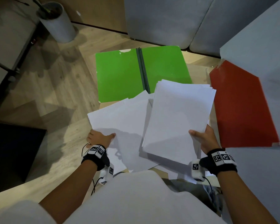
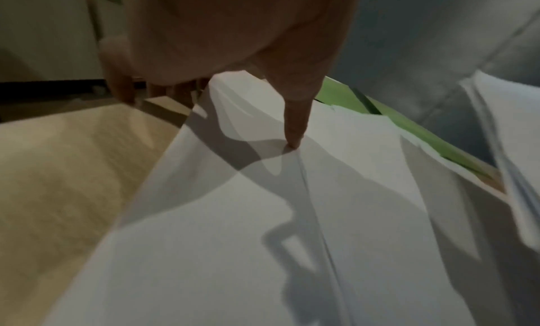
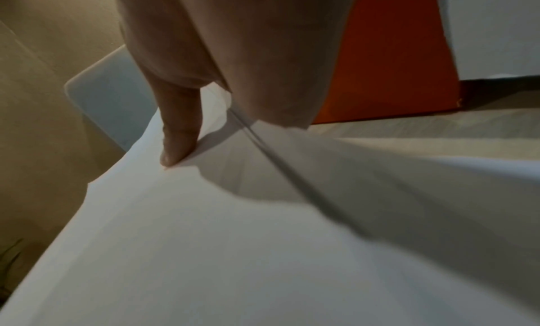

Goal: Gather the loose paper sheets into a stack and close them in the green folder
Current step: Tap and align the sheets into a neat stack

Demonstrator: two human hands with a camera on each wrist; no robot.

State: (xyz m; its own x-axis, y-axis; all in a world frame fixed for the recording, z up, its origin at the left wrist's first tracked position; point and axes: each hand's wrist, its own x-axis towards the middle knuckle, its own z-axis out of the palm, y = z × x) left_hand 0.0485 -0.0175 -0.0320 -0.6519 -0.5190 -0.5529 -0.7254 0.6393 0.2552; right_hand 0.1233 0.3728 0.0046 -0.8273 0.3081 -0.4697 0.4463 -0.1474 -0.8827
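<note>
While the green folder (image 1: 141, 73) lies open and flat at the far side of a small wooden table (image 1: 199, 68), white paper covers the near side. The right hand (image 1: 204, 139) grips a bundle of sheets (image 1: 179, 120) by its near right edge, thumb on top and fingers underneath, holding it raised above the other paper. Its far corner overlaps the folder's right half. The left hand (image 1: 99, 137) holds the near left edge of the loose sheets (image 1: 120, 117) spread on the table, thumb pressing on top; from the left wrist view the fingers curl over the paper's edge. The two hands are well apart. A red folder (image 1: 242, 107) lies to the right, just beside the raised bundle. Grey cushions (image 1: 165, 18) sit beyond the table.
</note>
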